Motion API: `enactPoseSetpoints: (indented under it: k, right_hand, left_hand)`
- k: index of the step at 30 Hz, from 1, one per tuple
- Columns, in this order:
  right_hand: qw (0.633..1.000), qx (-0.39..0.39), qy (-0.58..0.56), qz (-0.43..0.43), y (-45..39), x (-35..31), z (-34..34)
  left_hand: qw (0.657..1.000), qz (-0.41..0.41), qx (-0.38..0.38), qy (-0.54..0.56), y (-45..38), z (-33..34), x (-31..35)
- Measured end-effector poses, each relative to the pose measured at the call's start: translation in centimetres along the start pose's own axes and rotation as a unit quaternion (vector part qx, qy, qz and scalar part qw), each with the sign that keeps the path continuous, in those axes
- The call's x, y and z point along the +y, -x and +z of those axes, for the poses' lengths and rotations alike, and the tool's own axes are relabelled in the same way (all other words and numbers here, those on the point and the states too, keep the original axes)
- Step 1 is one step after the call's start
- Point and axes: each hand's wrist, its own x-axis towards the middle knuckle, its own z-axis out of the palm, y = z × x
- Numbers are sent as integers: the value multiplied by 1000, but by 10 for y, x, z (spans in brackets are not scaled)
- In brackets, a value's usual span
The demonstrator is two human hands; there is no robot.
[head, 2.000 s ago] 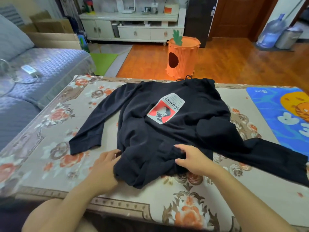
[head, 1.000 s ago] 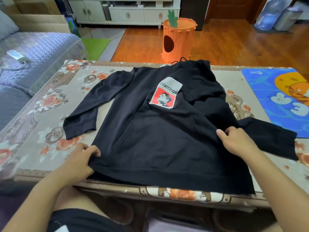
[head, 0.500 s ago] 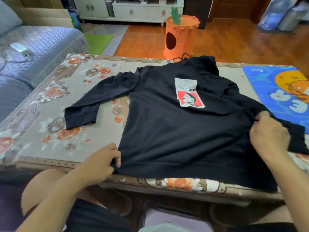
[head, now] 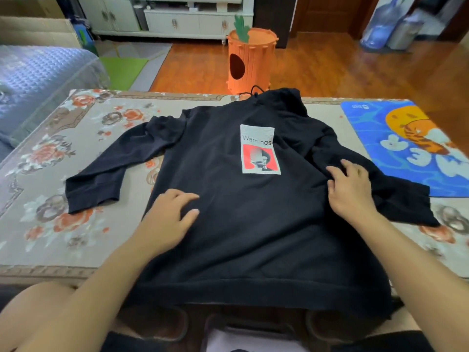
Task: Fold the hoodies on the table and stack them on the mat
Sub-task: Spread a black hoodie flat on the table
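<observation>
Hoodie [head: 241, 212] spread flat, no longer bunched | my left hand [head: 170, 214] and right hand [head: 351, 189] let go, fingers open, pressing it smooth | folding came next

The black hoodie [head: 253, 212] carries a white and red patch [head: 259, 149] on its chest with the word "Warnings" printed across its upper part; the blue mat [head: 380, 128] at the far right shows a small white logo, too blurred to read

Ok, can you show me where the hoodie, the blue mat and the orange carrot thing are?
hoodie [head: 228, 224]: head view, middle of its black front.
blue mat [head: 375, 138]: head view, bare blue part near its left edge.
orange carrot thing [head: 256, 64]: head view, its orange side wall.
</observation>
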Motion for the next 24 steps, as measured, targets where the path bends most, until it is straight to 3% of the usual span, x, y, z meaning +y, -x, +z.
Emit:
enactPoseSetpoints:
  k: [2,5,6,8,12,15,17,20,24]
  right_hand:
    - [997,64,11,34,-9,16,-3]
    - [985,-75,32,150,-28,50,-14]
    - [978,-123,50,160,-29,59,-16]
    - [978,-149,54,135,-25,71,-17]
    - [992,-83,89,17,-36,92,-34]
    - [988,71,133,47,-84,124,-71]
    - [972,101,168,128,-116,152,-93]
    - [948,-23,216,232,-145,149,-93]
    - [974,-130,183,26,-143,61,-39]
  left_hand:
    - [999,43,-5,-31,-22,21,18]
    - [992,50,-20,-111,-58,45,33]
    - [990,45,-16,-134,-68,52,34]
    - [985,19,-8,-171,-81,64,33]
    - [980,-13,2,-198,-86,76,30]
    - [980,-14,5,-198,-87,77,30]
    - [980,-15,10,-197,-88,79,30]
    - [980,-15,14,-197,-88,80,31]
    - [981,-18,20,-192,-88,80,32]
